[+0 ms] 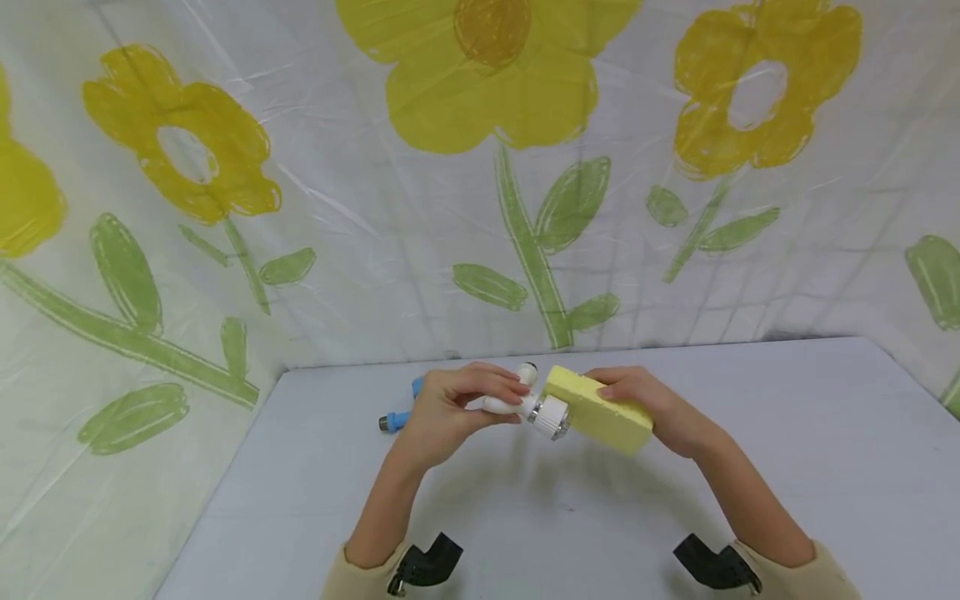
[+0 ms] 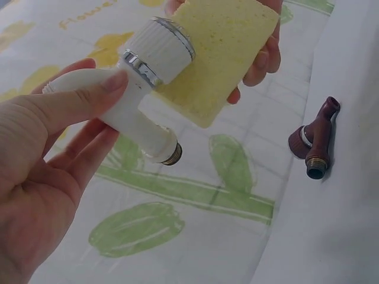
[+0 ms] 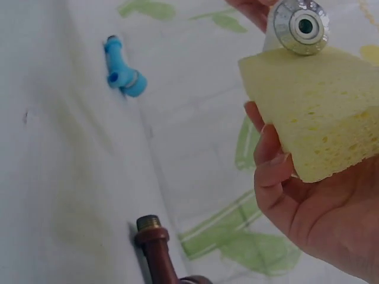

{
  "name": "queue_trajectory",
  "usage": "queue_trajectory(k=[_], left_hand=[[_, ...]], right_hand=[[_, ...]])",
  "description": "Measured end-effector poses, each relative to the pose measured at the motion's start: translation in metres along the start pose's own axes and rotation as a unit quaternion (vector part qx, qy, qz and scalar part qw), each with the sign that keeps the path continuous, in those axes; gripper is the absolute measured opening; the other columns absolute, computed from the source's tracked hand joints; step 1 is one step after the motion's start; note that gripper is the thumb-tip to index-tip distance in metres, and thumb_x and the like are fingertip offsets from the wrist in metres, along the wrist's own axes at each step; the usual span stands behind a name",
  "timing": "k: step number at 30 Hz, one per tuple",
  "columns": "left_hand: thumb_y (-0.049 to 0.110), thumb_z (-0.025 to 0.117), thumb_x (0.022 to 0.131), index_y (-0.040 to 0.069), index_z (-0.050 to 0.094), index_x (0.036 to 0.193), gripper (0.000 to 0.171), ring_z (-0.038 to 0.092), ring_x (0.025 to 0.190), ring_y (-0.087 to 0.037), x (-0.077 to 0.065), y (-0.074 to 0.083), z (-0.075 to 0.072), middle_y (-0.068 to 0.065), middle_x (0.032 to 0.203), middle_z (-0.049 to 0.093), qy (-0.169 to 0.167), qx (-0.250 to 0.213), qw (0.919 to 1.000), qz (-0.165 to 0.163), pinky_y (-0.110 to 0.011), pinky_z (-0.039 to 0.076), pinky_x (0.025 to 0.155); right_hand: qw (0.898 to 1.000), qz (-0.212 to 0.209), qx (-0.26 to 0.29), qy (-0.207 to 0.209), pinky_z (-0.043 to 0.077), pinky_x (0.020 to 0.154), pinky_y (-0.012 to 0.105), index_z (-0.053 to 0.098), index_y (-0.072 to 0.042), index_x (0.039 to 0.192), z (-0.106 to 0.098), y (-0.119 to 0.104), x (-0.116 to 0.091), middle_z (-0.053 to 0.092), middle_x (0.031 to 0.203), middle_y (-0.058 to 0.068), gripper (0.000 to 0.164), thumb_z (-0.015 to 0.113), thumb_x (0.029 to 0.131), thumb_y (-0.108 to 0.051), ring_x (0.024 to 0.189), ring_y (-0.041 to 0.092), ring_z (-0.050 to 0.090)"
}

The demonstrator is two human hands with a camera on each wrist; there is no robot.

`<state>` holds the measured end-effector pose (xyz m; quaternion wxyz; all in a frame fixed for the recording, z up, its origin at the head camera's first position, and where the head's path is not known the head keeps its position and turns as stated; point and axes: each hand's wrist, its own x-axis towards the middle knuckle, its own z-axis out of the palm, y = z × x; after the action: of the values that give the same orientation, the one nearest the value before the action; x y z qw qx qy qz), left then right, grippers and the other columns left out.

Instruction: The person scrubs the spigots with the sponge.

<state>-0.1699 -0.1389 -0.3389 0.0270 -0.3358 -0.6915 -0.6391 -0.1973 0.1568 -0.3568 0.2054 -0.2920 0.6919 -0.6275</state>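
Observation:
My left hand (image 1: pixel 457 408) grips a white plastic tap (image 2: pixel 127 97) by its body, thumb on one side and fingers beneath. The tap has a ribbed knob with a chrome band and a threaded brass end. My right hand (image 1: pixel 652 404) holds a thick yellow sponge (image 1: pixel 600 412) with fingers and thumb along its edges. In the head view the sponge's face is right at the tap's knob, and in the right wrist view the knob's round chrome cap (image 3: pixel 302 26) shows over the sponge's edge. Both are held above the table.
A blue tap (image 3: pixel 123 71) lies on the white table (image 1: pixel 570 533), partly behind the left hand in the head view. A dark red tap (image 2: pixel 317 139) lies there too, hidden in the head view. Behind the table hangs a flower-printed sheet (image 1: pixel 375 250).

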Motion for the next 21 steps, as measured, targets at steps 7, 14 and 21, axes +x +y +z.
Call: queue_trajectory(k=[7,14,21], left_hand=[[-0.022,0.079,0.078,-0.014,0.074,0.096,0.020,0.072,0.113,-0.013,0.000,0.004,-0.004,-0.033,0.112,0.073,0.007,0.012,0.9998,-0.013,-0.039,0.065,0.089],[-0.017,0.082,0.079,-0.010,0.076,0.099,0.021,0.075,0.104,-0.015,0.001,0.003,-0.006,-0.025,0.109,0.077,0.027,0.042,0.9980,-0.038,-0.029,0.063,0.083],[-0.013,0.083,0.081,-0.009,0.078,0.104,0.023,0.076,0.100,-0.014,0.001,0.002,-0.004,-0.024,0.110,0.077,0.048,0.050,0.9959,-0.058,-0.034,0.065,0.084]], right_hand=[[0.998,-0.034,-0.040,0.027,0.054,0.058,0.027,0.058,0.010,0.139,0.006,-0.012,-0.004,0.072,0.095,0.000,0.047,0.046,0.103,-0.017,0.067,0.012,0.063],[0.940,-0.163,-0.268,0.136,0.053,0.072,0.028,0.070,-0.017,0.136,0.023,-0.026,-0.014,0.066,0.130,-0.002,0.044,0.077,0.093,-0.007,0.091,0.015,0.059],[0.872,-0.193,-0.405,0.195,0.056,0.071,0.028,0.071,-0.024,0.132,0.039,-0.039,-0.019,0.058,0.130,0.002,0.060,0.090,0.077,-0.012,0.101,0.015,0.054]])
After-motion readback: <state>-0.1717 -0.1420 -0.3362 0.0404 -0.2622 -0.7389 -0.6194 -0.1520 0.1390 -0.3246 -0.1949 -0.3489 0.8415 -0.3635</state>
